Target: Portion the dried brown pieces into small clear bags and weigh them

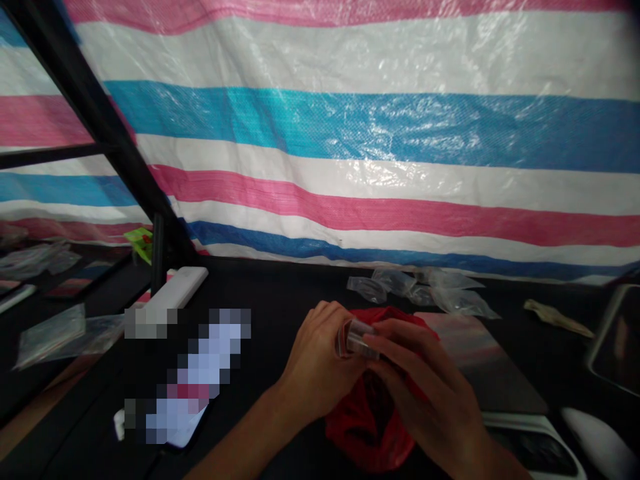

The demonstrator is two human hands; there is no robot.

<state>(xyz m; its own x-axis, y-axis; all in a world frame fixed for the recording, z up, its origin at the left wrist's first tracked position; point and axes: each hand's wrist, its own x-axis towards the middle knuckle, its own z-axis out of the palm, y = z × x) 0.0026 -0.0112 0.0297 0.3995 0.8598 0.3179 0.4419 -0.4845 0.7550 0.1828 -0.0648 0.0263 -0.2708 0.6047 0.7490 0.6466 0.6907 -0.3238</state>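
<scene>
Clear tube (360,338), axis sloping down rightward, between left hand (320,363), right hand (425,380)

The one camera sits on the person's head and looks forward and down across a black table (280,287), close above the left hand (320,363) and right hand (425,387), facing a striped plastic tarp (380,133) behind the table.

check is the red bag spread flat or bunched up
Bunched up: the red bag lies in crumpled folds on the black table, not spread flat.
</scene>
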